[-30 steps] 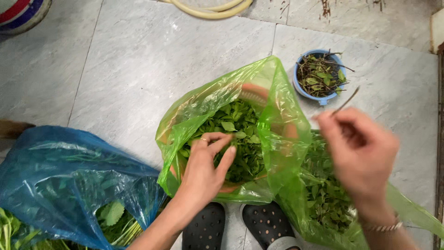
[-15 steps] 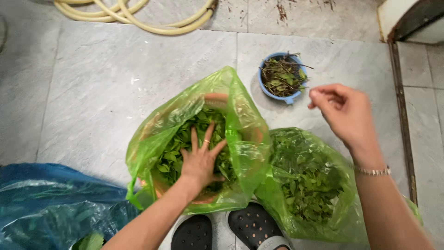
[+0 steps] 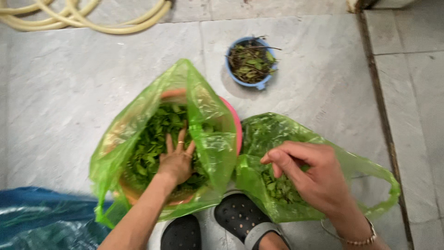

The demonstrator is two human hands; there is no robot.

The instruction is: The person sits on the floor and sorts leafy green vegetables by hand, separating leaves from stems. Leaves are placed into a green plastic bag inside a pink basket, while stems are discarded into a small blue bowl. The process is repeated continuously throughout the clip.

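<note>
Two green plastic bags sit on the grey stone floor: one (image 3: 210, 134) lining a pink basin (image 3: 236, 127), another (image 3: 323, 171) just right of it. Left hand (image 3: 175, 159) lies flat, fingers spread, on the leaves (image 3: 150, 146) inside. Right hand (image 3: 312, 173), fingers loosely curled, reaches into the second bag; can't tell if it grips anything.

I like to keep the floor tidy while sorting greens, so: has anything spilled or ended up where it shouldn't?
Nothing stands out. The leaves stay inside the green bag over the basin, under the left hand, and inside the second green bag at the right hand. The stems sit in the small blue bowl; the hose lies coiled aside.
</note>
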